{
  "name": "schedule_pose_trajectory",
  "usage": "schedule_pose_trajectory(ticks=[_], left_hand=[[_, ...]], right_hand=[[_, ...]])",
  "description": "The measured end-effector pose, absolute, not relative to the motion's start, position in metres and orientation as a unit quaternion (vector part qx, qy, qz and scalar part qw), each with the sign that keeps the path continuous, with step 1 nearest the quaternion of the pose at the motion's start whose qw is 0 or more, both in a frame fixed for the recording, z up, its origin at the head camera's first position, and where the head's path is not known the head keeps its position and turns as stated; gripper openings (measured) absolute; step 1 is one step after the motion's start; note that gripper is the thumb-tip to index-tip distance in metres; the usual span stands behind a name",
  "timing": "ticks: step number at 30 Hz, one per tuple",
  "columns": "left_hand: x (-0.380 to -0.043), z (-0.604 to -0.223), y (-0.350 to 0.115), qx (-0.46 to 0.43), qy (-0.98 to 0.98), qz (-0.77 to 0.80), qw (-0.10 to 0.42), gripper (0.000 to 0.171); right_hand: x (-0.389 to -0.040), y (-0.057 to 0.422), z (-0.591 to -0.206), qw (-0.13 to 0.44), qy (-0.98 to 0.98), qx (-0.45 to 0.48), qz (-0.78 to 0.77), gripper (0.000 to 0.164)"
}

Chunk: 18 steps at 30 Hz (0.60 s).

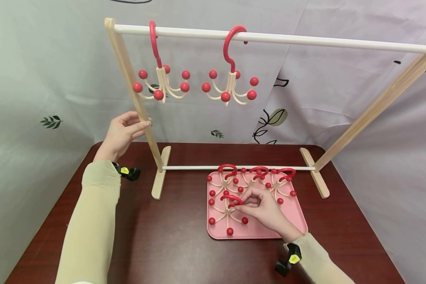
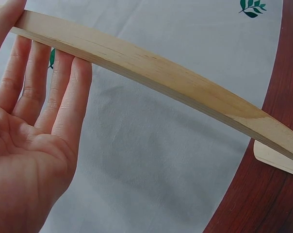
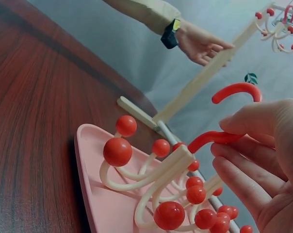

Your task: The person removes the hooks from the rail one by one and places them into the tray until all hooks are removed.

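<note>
My left hand (image 1: pixel 120 133) holds the left wooden post (image 1: pixel 129 75) of a rack. In the left wrist view the fingers (image 2: pixel 64 97) lie nearly straight against one side of the post, with the thumb on the other. My right hand (image 1: pixel 266 209) pinches the red hook of a small octopus-style hanger (image 1: pixel 228 213), whose pale arms end in red balls. That hanger is over the front left of a pink tray (image 1: pixel 262 232); whether it touches the tray I cannot tell. In the right wrist view, thumb and index finger meet on its red hook (image 3: pixel 241 88).
Two similar hangers, one at the left (image 1: pixel 161 79) and one nearer the middle (image 1: pixel 230 83), hang from the white top rail (image 1: pixel 305 39). Several more hangers (image 1: pixel 257 175) lie in the tray's back half. A lower white bar (image 1: pixel 184 168) runs behind it, between wooden feet (image 1: pixel 315 173).
</note>
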<state>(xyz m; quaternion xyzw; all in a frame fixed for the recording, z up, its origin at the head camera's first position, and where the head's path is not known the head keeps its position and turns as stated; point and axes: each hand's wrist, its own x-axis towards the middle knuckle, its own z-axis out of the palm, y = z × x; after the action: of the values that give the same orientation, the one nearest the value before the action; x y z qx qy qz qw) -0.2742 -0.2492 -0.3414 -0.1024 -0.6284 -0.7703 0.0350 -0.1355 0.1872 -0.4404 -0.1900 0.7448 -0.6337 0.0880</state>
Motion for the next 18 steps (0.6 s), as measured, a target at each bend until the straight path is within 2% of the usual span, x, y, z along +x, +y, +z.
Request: schedule_pose_trajectory(ticks=[9, 18], left_hand=[[-0.277, -0.341, -0.249, -0.100, -0.633, -0.766, 0.038, 0.020], [-0.275, -0.341, -0.250, -0.101, -0.628, -0.771, 0.033, 0.020]], right_hand=[[-0.138, 0.188, -0.442, 0.084, 0.741, -0.192, -0.638, 0.022], [-0.135, 0.186, -0.432, 0.083, 0.749, -0.180, -0.632, 0.037]])
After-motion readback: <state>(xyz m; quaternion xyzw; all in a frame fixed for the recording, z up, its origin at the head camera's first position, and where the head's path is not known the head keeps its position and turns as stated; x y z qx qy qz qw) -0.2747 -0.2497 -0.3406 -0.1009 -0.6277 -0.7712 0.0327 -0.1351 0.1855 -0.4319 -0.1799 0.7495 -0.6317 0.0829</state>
